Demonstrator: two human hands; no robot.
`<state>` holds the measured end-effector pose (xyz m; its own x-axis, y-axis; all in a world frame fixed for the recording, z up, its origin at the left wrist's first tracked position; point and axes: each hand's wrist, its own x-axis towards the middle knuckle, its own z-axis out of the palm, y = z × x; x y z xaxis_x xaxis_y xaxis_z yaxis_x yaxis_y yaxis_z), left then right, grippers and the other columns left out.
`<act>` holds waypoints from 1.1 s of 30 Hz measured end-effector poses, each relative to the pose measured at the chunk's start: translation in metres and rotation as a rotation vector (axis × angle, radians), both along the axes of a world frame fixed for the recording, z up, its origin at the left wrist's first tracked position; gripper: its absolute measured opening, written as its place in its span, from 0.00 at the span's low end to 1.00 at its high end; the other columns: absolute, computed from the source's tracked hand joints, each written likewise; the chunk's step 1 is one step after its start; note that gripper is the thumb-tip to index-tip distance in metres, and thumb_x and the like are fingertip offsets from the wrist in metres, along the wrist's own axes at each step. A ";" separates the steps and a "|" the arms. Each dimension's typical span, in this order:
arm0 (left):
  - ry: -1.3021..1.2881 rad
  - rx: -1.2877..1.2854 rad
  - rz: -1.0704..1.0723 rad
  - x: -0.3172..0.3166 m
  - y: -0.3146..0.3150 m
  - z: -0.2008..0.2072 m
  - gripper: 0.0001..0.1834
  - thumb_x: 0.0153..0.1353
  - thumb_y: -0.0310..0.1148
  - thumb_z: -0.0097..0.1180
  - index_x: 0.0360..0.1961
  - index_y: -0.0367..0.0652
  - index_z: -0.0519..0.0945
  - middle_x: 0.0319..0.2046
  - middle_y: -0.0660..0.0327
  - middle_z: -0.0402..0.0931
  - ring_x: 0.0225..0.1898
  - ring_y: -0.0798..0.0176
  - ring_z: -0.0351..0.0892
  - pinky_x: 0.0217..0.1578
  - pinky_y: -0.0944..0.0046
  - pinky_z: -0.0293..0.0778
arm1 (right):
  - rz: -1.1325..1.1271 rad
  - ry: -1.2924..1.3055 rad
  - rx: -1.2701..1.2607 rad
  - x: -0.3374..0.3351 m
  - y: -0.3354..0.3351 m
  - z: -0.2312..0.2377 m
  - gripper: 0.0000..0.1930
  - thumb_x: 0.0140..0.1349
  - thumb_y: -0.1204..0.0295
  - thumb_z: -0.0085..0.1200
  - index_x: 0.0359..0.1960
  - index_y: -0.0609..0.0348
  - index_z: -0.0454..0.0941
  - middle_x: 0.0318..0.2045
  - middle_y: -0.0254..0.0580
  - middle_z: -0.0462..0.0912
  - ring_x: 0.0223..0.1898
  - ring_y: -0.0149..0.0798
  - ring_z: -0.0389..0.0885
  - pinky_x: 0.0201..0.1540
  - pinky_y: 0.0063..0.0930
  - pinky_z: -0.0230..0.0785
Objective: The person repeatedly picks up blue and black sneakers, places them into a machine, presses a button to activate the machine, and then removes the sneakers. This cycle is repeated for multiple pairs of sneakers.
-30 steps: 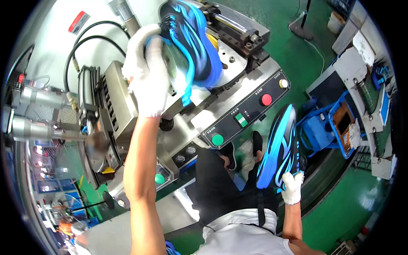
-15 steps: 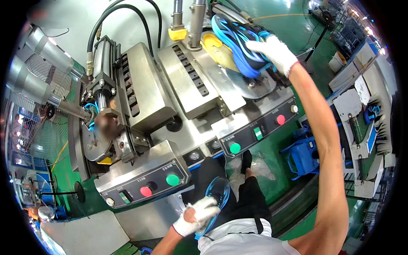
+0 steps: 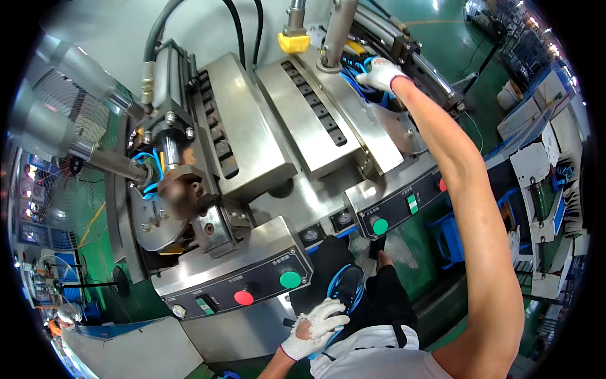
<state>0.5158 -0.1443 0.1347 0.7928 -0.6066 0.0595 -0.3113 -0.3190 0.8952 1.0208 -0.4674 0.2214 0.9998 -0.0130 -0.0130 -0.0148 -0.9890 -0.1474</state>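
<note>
- Now the right hand (image 3: 380, 74), in a white glove, reached further into the right side of the metal machine (image 3: 315, 120) than it had half a second earlier.
- Its grip was partly closed, fingers bent over a blue-and-black shoe (image 3: 361, 85).
- That shoe, held up in plain sight above a metal plate (image 3: 399, 129) before, had gone in close beside an upright steel post (image 3: 336, 31), which hid part of it; whether it touched the plate could not be told.
- The left hand (image 3: 315, 330), in a worn white glove, stayed low at the person's lap, much as before.
- Its grip was loosely closed on the near end of a second shoe (image 3: 347, 287), dark with blue edges, which lay over the dark trousers (image 3: 386, 300).
- The right forearm (image 3: 464, 167) now came up against the red button (image 3: 442, 184) in the view, which had shown whole and clear of the arm.
</note>
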 end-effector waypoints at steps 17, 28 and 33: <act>-0.133 0.048 0.080 -0.044 -0.020 -0.009 0.16 0.66 0.31 0.62 0.55 0.47 0.84 0.56 0.57 0.82 0.63 0.50 0.78 0.64 0.54 0.73 | 0.343 -0.169 0.133 -0.348 0.059 -0.128 0.54 0.61 0.38 0.59 0.78 0.67 0.57 0.78 0.69 0.53 0.80 0.68 0.48 0.83 0.56 0.36; -0.148 0.096 0.094 -0.053 -0.038 -0.005 0.16 0.68 0.31 0.61 0.55 0.44 0.84 0.58 0.51 0.80 0.62 0.45 0.78 0.63 0.51 0.74 | 0.011 0.123 0.831 -0.546 0.037 -0.113 0.58 0.61 0.38 0.63 0.81 0.65 0.51 0.79 0.58 0.60 0.80 0.52 0.59 0.80 0.39 0.49; -0.232 0.101 0.077 -0.040 -0.055 -0.027 0.14 0.70 0.32 0.60 0.55 0.42 0.84 0.54 0.51 0.81 0.60 0.47 0.80 0.63 0.55 0.73 | -0.085 0.350 0.950 -0.617 0.015 -0.073 0.62 0.53 0.36 0.68 0.82 0.56 0.53 0.78 0.56 0.64 0.77 0.53 0.65 0.77 0.38 0.56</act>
<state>0.4760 -0.1995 0.1078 0.8091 -0.5569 0.1877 -0.4761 -0.4340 0.7648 0.4042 -0.4521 0.1486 0.9341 0.0839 -0.3469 -0.2730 -0.4582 -0.8459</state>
